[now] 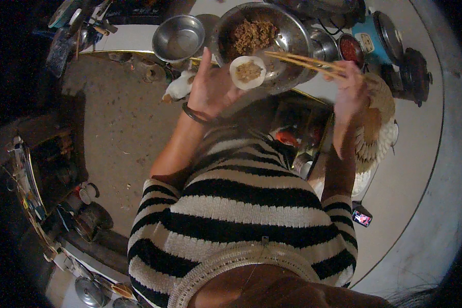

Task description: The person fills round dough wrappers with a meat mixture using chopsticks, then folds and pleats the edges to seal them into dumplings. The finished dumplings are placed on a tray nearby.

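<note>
On the fingers of my left hand [211, 91] rests a round dumpling wrapper [258, 82], its middle covered by minced filling [248, 71]. The thumb of that hand is spread away from the wrapper. My right hand [349, 86], slightly blurred, grips a pair of wooden chopsticks [306, 64]. Their tips point left, above a large steel mixing bowl [301, 27] and just up and right of the wrapper. A heap of the same brownish filling [256, 35] lies in the bowl. Beyond my right forearm, rows of folded dumplings [375, 153] sit on a round tray [381, 90].
An unfilled steel basin [179, 38] stands left of the mixing bowl. To the right are a small bowl of red chopped food [349, 49], a blue cooker [369, 36] and a dark pot [415, 77]. A phone [362, 218] lies on the counter. A white-and-brown animal [179, 86] is on the floor.
</note>
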Demonstrator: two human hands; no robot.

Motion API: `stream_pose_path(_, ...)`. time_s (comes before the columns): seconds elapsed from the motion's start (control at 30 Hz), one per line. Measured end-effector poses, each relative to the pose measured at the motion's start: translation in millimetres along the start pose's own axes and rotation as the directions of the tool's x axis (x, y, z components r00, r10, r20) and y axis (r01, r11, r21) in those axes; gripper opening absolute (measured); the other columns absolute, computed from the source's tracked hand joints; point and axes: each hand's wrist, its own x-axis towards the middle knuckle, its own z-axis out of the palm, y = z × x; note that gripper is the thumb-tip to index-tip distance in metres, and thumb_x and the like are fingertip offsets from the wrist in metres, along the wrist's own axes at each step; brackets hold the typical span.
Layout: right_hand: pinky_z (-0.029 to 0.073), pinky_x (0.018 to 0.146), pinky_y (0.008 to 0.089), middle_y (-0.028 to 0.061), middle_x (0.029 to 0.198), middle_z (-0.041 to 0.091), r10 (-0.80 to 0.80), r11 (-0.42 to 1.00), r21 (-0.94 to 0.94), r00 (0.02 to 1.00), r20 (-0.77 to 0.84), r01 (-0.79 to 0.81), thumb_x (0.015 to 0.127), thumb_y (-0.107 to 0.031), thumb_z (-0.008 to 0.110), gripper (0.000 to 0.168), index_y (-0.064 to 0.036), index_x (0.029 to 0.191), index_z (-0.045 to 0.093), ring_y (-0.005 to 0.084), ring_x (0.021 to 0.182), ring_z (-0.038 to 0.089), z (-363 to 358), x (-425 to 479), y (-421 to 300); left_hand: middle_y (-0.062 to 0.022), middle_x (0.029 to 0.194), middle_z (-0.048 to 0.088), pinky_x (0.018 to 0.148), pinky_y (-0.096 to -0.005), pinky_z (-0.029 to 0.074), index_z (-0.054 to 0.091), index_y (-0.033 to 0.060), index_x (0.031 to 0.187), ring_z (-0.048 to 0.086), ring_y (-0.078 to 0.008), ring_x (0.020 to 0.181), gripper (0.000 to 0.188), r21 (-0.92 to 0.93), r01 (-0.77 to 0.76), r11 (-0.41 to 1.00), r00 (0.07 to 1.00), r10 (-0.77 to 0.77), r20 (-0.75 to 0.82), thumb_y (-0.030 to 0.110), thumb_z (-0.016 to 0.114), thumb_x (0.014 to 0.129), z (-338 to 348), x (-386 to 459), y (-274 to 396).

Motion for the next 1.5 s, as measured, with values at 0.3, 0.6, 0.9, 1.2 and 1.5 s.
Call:
stream_pose_path(0.3,0.047,0.079,0.0373,0.0097,0.091,0.058,-0.272,0.291,-0.542,0.611,0.743,0.788,0.076,-0.009,0.070,0.019,-0.004,0.093,0.063,0.0289,0.089,0.057,48.0,-25.0,88.0,-0.0199,0.136,0.043,0.095,-0.0415,0.046,0.032,-0.0053,0.135,0.048,-0.0320,0.121,0.093,-0.015,-0.025,1.000,0.999,0.026,0.041,0.072,0.039,0.083,1.8,0.3,0.9)
stream_pose_path(0.6,0.043,0.082,0.0393,0.0065,0.098,0.056,-0.404,0.269,-0.499,0.567,0.718,0.824,0.072,-0.014,0.070,0.023,-0.006,0.092,0.061,0.0261,0.094,0.054,63.0,-32.8,11.9,-0.0163,0.136,0.044,0.097,-0.0393,0.044,0.032,-0.0025,0.137,0.048,-0.0277,0.121,0.090,0.180,-0.033,0.983,0.999,0.026,0.043,0.072,0.033,0.085,12.3,-2.7,-3.9)
stream_pose_path(0.9,0.047,0.073,0.0362,0.0059,0.086,0.055,-0.488,0.522,-0.404,0.652,0.580,0.751,0.069,-0.007,0.072,0.017,-0.006,0.081,0.059,0.0255,0.083,0.056,72.2,-33.9,2.3,-0.0123,0.130,0.050,0.100,-0.0340,0.040,0.038,-0.0003,0.135,0.051,-0.0208,0.117,0.068,0.586,-0.249,0.771,0.961,0.122,0.248,0.042,0.060,0.086,21.0,-6.4,-14.7)
stream_pose_path(1.2,0.047,0.074,0.0330,0.0089,0.089,0.057,-0.345,0.778,-0.329,0.802,0.487,0.535,0.072,-0.008,0.074,0.020,-0.003,0.086,0.060,0.0237,0.083,0.058,79.5,-42.8,-28.3,-0.0105,0.108,0.065,0.086,-0.0306,0.047,0.051,0.0027,0.124,0.062,-0.0166,0.099,0.045,0.898,-0.436,0.055,0.843,0.374,0.387,0.008,0.068,0.082,17.9,-11.1,-25.2)
stream_pose_path(1.5,0.046,0.079,0.0336,0.0093,0.092,0.058,-0.406,0.703,-0.297,0.708,0.578,0.646,0.071,-0.005,0.073,0.020,-0.004,0.090,0.067,0.0249,0.088,0.057,76.9,-42.4,-33.3,-0.0118,0.110,0.063,0.089,-0.0291,0.047,0.030,0.0053,0.142,0.059,-0.0161,0.104,0.072,0.871,-0.476,0.119,0.841,0.350,0.412,0.000,0.067,0.080,43.9,-24.4,-16.2)
